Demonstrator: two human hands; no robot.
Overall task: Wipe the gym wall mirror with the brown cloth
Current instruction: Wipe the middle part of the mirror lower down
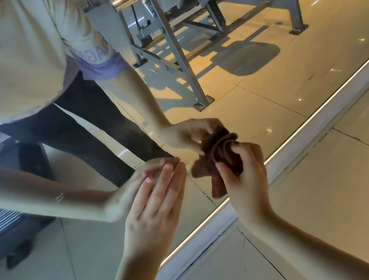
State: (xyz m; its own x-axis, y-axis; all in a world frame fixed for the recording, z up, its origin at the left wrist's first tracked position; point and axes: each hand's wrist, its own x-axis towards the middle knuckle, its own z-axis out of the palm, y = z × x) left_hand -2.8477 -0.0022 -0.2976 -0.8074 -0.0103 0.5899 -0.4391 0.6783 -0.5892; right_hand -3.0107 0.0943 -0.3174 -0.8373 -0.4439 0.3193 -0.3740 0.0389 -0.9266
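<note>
**Right hand (244, 178) clamped on brown cloth (212, 179)**

Grips the bunched folds with curled fingers and thumb, one tail hanging below. Touches them to the gym wall mirror (268, 90), low, near its lit bottom edge (310, 120). Holds left hand (155, 206) just beside, fingers straight, tips at the glass. Beyond: grey gym machine (178, 54) in reflection.
</note>
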